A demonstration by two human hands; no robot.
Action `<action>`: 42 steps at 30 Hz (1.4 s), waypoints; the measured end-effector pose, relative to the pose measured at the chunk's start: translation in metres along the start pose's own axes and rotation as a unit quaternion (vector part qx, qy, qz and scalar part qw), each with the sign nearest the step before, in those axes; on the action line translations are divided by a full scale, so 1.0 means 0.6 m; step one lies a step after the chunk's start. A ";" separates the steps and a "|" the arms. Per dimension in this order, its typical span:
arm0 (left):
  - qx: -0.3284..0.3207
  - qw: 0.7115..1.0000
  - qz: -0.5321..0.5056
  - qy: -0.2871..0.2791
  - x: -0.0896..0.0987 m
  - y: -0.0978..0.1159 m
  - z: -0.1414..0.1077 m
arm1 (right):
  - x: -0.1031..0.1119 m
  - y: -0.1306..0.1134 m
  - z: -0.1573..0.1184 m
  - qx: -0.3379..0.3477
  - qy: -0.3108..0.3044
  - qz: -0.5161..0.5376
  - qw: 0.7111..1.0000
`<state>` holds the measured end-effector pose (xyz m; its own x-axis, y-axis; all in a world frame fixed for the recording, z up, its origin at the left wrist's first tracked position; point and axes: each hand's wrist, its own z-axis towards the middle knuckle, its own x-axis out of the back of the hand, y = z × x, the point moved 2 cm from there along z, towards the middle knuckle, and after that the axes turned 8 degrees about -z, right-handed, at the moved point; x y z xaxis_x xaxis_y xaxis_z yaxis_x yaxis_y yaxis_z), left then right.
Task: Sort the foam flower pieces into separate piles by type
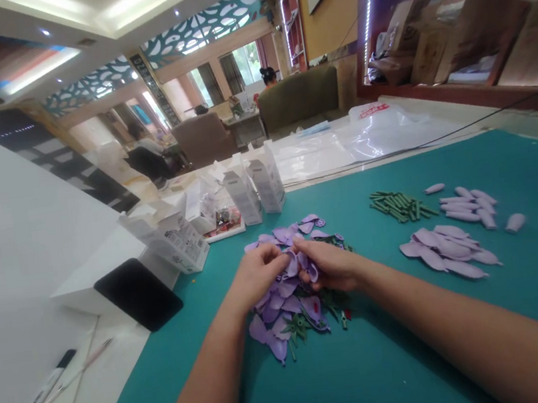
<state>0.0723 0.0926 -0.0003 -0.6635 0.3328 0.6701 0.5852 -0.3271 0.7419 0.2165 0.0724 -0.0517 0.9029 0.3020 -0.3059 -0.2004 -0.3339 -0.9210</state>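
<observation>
Teal mat (471, 333) in bright room (225, 77), hands (326, 261) holding purple pieces (312, 272), perhaps petals

Teal mat (445, 337), purple petals (271, 302), dark-green stems (401, 205)

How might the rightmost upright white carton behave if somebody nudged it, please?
The carton could tip fairly easily, as it stands tall on a narrow base. It's probably light, since it looks like thin card. Its raised flaps may bend.
</observation>
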 end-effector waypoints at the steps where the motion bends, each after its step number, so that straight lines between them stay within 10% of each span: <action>1: -0.001 1.000 0.000 0.005 -0.006 0.002 0.001 | -0.003 0.001 -0.001 0.004 -0.012 -0.004 1.000; 14: 0.032 0.975 0.196 -0.096 0.053 -0.013 -0.020 | 0.004 -0.014 -0.003 0.030 0.035 0.058 0.997; 28: 0.087 0.915 0.362 -0.153 0.029 -0.044 -0.009 | 0.011 -0.013 -0.004 0.016 0.072 0.071 0.995; 42: 0.055 0.977 0.196 -0.057 0.058 -0.023 -0.013 | -0.002 -0.011 -0.007 -0.034 0.082 0.004 0.996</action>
<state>0.0376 0.1017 0.0128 -0.3248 0.3002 0.8969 0.8353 -0.3538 0.4209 0.2184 0.0706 -0.0445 0.9524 0.1520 -0.2640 -0.1857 -0.3974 -0.8986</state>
